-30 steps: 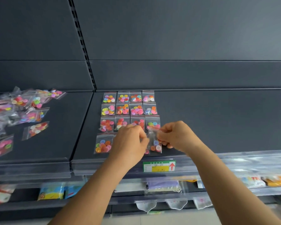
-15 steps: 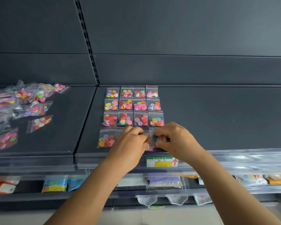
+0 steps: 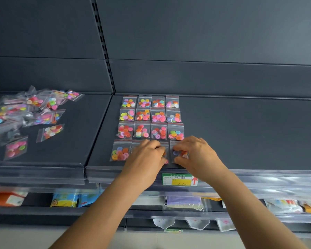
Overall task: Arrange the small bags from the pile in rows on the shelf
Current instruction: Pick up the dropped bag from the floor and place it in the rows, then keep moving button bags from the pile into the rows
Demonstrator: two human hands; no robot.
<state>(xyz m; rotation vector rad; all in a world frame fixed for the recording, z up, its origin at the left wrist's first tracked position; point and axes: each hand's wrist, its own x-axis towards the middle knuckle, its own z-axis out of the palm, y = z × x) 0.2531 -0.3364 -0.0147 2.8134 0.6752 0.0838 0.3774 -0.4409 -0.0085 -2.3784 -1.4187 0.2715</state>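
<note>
Two hands (image 3: 171, 155) hide front-row bags (image 3: 180, 153) beside pile (image 3: 25, 115).

We saw both hands low on the dark shelf (image 3: 241, 133). Right hand (image 3: 196, 155) pinched a small bag (image 3: 180, 153) of buttons, flat at front row's end. Left hand (image 3: 147, 159) lay just beside it, over 2 neighbouring bags. Pile (image 3: 27, 115) sat well left of left hand; price tag (image 3: 178, 179) just below both hands.
</note>
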